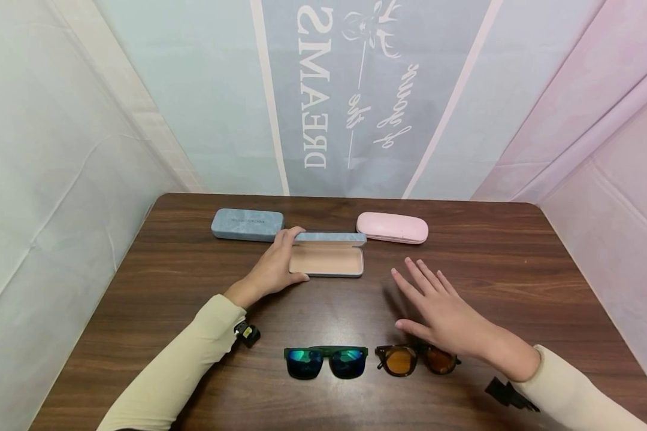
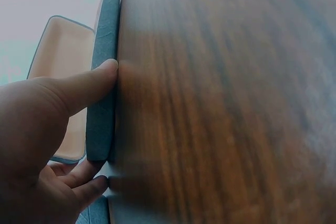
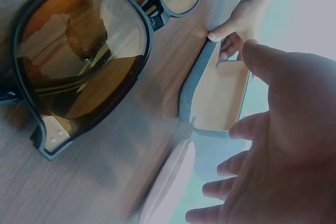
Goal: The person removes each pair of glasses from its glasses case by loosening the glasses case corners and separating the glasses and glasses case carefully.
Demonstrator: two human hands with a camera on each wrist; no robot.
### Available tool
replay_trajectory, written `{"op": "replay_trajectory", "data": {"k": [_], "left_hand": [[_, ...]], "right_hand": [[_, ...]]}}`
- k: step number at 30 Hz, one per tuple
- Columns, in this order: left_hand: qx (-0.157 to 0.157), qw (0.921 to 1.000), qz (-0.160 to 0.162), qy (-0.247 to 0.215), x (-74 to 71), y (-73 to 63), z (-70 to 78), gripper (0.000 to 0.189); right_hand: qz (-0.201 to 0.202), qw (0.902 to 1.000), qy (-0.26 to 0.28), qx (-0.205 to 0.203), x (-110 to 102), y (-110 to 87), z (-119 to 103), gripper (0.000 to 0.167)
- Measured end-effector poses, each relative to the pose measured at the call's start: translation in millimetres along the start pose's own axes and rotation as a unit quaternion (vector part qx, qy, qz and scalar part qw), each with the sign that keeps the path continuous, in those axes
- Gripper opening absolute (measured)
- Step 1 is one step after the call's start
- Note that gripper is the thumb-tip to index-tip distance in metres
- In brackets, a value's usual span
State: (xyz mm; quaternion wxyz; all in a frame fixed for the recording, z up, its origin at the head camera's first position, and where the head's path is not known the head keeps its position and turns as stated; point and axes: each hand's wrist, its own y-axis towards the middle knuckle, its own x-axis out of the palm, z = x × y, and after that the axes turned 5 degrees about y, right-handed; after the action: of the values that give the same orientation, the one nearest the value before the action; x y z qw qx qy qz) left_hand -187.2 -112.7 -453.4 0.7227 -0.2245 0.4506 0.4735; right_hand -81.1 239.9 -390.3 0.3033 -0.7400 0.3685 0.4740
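My left hand [image 1: 266,269] holds the left end of an open blue glasses case [image 1: 327,262]. Its lid stands up at the back, showing a beige lining. In the left wrist view the thumb [image 2: 86,88] presses the case's front wall, while other fingers wrap around its end. My right hand [image 1: 442,311] hovers with fingers spread and straight, holding nothing. Below its palm, partly covered in the head view, lie round sunglasses [image 1: 401,362] with amber lenses and a dark frame. Left of these sit square sunglasses [image 1: 304,363] with blue-green mirrored lenses.
A closed blue glasses case [image 1: 248,224] lies at the back left, just behind my left hand. A closed pink case [image 1: 392,227] rests back right of the open one. The wooden table [image 1: 523,269] meets a printed curtain [image 1: 215,120] at its far edge.
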Motion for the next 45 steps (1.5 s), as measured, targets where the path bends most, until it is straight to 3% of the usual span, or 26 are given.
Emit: {"op": "replay_trajectory", "data": {"k": [19, 45], "left_hand": [[-0.003, 1.0000, -0.004, 0.004, 0.8, -0.6, 0.2, 0.096], [0.000, 1.0000, 0.001, 0.004, 2.4, -1.0, -0.7, 0.096]], "right_hand": [[-0.003, 0.9996, 0.028, -0.005, 0.0, 13.4, 2.7, 0.084], [0.008, 0.9999, 0.006, -0.011, -15.7, 28.9, 4.0, 0.082]]}}
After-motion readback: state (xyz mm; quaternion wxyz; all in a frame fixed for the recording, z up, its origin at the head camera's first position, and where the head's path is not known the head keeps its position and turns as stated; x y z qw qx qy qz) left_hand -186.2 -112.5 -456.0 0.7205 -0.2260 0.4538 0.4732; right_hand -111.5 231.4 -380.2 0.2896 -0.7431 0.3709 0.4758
